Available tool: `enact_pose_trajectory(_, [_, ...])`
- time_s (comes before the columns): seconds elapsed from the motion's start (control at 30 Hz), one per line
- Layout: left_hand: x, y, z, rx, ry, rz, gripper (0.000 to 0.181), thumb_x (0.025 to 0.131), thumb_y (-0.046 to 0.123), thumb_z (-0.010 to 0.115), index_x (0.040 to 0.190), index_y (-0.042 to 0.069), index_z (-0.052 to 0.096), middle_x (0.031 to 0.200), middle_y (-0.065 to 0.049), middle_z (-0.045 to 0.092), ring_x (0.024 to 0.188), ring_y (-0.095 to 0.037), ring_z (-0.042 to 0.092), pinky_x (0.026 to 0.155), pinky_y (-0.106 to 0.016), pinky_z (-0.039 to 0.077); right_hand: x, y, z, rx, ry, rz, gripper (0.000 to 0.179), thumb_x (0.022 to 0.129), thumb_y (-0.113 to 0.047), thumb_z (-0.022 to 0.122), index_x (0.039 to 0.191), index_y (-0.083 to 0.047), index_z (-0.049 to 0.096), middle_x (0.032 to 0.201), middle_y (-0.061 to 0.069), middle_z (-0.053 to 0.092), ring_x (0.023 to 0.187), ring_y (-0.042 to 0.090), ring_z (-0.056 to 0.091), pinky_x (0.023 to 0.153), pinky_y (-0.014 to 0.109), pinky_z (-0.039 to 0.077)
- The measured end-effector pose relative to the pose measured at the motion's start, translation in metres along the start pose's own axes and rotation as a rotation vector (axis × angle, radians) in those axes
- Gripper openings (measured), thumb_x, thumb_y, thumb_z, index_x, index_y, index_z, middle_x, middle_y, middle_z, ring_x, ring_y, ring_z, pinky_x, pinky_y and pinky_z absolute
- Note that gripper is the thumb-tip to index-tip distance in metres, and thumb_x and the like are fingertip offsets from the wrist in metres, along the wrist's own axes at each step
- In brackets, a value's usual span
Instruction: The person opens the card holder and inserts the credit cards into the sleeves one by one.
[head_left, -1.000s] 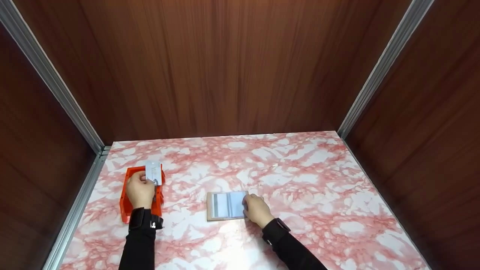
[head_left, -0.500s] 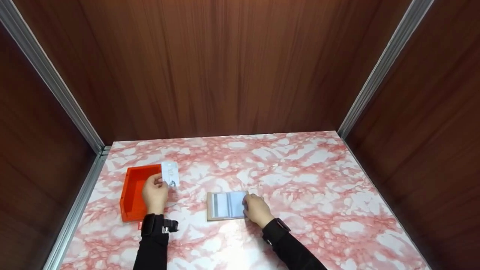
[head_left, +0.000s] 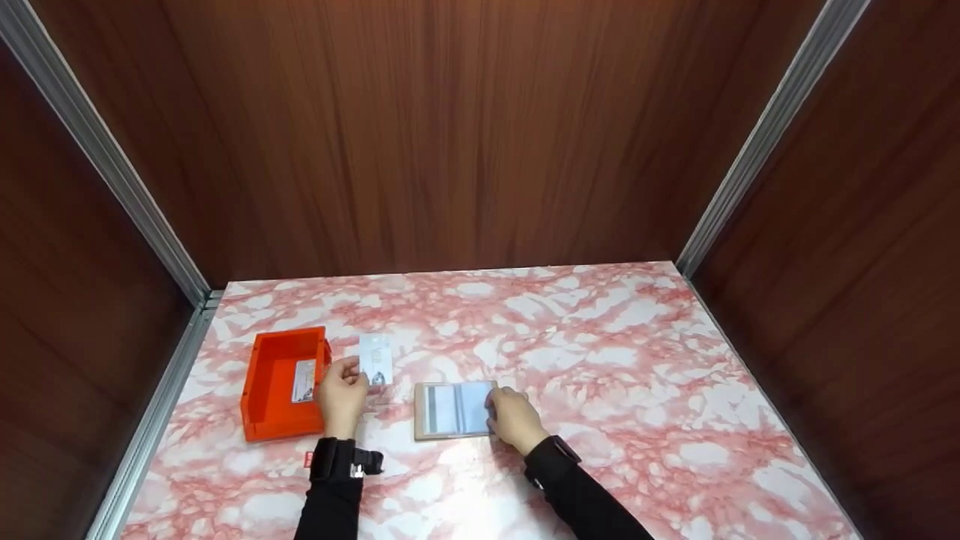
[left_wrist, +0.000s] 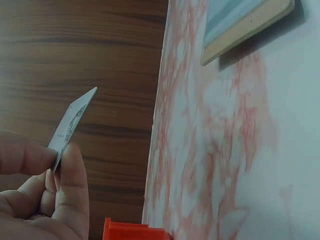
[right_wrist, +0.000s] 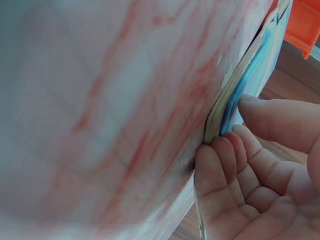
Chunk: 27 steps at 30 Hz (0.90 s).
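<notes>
Between thumb and forefinger my left hand pinches a pale card with VIP lettering, held up beside the orange bin. The left wrist view shows this card tilted and nearly edge-on. A tan-backed card holder with clear plastic sleeves lies flat on the tabletop, right of the card. My right hand grips its right edge. In the right wrist view the thumb rests on the bluish sleeves, and the fingers are against the holder's edge. Another card lies in the orange bin.
The pink-and-white marbled tabletop carries all of this. Dark wood panels close it in at the back and both sides, with metal rails along the left edge and corners.
My left hand has come out of the orange bin with the VIP card and moved right toward the card holder. The card left in the bin has come into sight. My right hand keeps its place.
</notes>
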<state>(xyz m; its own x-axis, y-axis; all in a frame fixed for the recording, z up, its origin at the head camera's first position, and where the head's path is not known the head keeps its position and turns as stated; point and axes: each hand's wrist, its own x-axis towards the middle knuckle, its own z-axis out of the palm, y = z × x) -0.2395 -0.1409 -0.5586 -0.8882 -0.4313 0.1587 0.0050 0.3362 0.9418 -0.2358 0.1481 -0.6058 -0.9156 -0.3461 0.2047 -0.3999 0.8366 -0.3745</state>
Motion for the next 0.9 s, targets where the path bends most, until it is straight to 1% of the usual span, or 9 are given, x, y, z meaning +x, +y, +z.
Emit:
enact_pose_trajectory(0.07, [-0.003, -0.001, 0.006, -0.013, -0.001, 0.004, 0.029, 0.084, -0.005, 0.061, 0.112, -0.008, 0.066, 0.1, -0.021, 0.066, 0.091, -0.033, 0.064, 0.077, -0.031, 0.051, 0.0, 0.0, 0.0, -0.003, 0.005, 0.0, 0.023, 0.076, -0.003, 0.079, 0.09, -0.006, 0.061, 0.079, 0.004, 0.055, 0.073, 0.027, 0.056, 0.076, 0.042, 0.043])
enact_pose_trajectory(0.17, [-0.009, -0.003, 0.015, -0.053, -0.009, -0.007, 0.029, 0.082, -0.007, 0.061, 0.11, -0.009, 0.066, 0.097, -0.021, 0.065, 0.089, -0.031, 0.064, 0.074, -0.027, 0.05, 0.001, 0.0, 0.0, -0.005, 0.011, 0.004, 0.022, 0.076, -0.003, 0.078, 0.089, -0.006, 0.061, 0.079, 0.004, 0.055, 0.073, 0.027, 0.056, 0.074, 0.042, 0.043])
enact_pose_trajectory(0.27, [-0.013, -0.006, 0.024, -0.068, -0.016, -0.007, 0.029, 0.081, -0.007, 0.061, 0.109, -0.009, 0.066, 0.096, -0.02, 0.065, 0.087, -0.03, 0.063, 0.072, -0.025, 0.049, 0.001, 0.0, 0.0, 0.006, 0.011, 0.006, 0.021, 0.076, -0.003, 0.077, 0.09, -0.005, 0.061, 0.079, 0.005, 0.055, 0.073, 0.027, 0.057, 0.074, 0.043, 0.043])
enact_pose_trajectory(0.43, [-0.022, -0.007, 0.037, -0.08, -0.043, 0.012, 0.028, 0.081, -0.008, 0.06, 0.108, -0.009, 0.066, 0.094, -0.019, 0.065, 0.087, -0.03, 0.062, 0.075, -0.033, 0.05, 0.001, 0.001, -0.001, 0.021, 0.013, -0.016, 0.019, 0.079, -0.004, 0.075, 0.093, -0.004, 0.062, 0.079, 0.006, 0.056, 0.074, 0.028, 0.058, 0.075, 0.045, 0.043])
enact_pose_trajectory(0.5, [-0.025, -0.006, 0.041, -0.09, -0.057, 0.014, 0.028, 0.081, -0.009, 0.06, 0.108, -0.009, 0.066, 0.093, -0.018, 0.064, 0.086, -0.03, 0.062, 0.075, -0.033, 0.05, 0.001, 0.001, -0.001, 0.025, 0.011, -0.027, 0.019, 0.08, -0.005, 0.074, 0.095, -0.003, 0.062, 0.078, 0.006, 0.056, 0.075, 0.029, 0.058, 0.076, 0.046, 0.043])
enact_pose_trajectory(0.57, [-0.027, -0.006, 0.045, -0.094, -0.065, 0.015, 0.028, 0.08, -0.009, 0.06, 0.108, -0.009, 0.067, 0.093, -0.017, 0.064, 0.085, -0.028, 0.062, 0.072, -0.03, 0.05, 0.0, 0.002, -0.002, 0.034, 0.011, -0.029, 0.019, 0.082, -0.006, 0.074, 0.097, -0.003, 0.062, 0.078, 0.006, 0.055, 0.076, 0.03, 0.057, 0.077, 0.047, 0.044])
enact_pose_trajectory(0.7, [-0.033, -0.005, 0.051, -0.107, -0.082, 0.012, 0.027, 0.08, -0.009, 0.061, 0.107, -0.007, 0.067, 0.092, -0.015, 0.065, 0.083, -0.025, 0.062, 0.066, -0.025, 0.049, 0.0, 0.001, -0.005, 0.091, 0.041, -0.027, 0.019, 0.087, -0.005, 0.071, 0.103, 0.0, 0.062, 0.078, 0.005, 0.056, 0.073, 0.026, 0.057, 0.071, 0.042, 0.047])
enact_pose_trajectory(0.8, [-0.036, -0.005, 0.055, -0.103, -0.092, 0.02, 0.027, 0.08, -0.008, 0.062, 0.107, -0.006, 0.068, 0.091, -0.014, 0.064, 0.082, -0.024, 0.061, 0.067, -0.026, 0.049, 0.002, -0.001, -0.008, 0.154, 0.082, -0.031, 0.019, 0.09, -0.005, 0.068, 0.107, 0.001, 0.062, 0.077, 0.002, 0.055, 0.069, 0.02, 0.055, 0.065, 0.037, 0.047])
enact_pose_trajectory(0.9, [-0.039, -0.003, 0.059, -0.098, -0.1, 0.033, 0.027, 0.08, -0.008, 0.062, 0.106, -0.006, 0.068, 0.09, -0.013, 0.064, 0.081, -0.023, 0.061, 0.071, -0.028, 0.049, 0.005, -0.004, -0.01, 0.219, 0.121, -0.031, 0.018, 0.092, -0.005, 0.065, 0.108, 0.002, 0.063, 0.078, 0.001, 0.054, 0.068, 0.017, 0.053, 0.065, 0.035, 0.046])
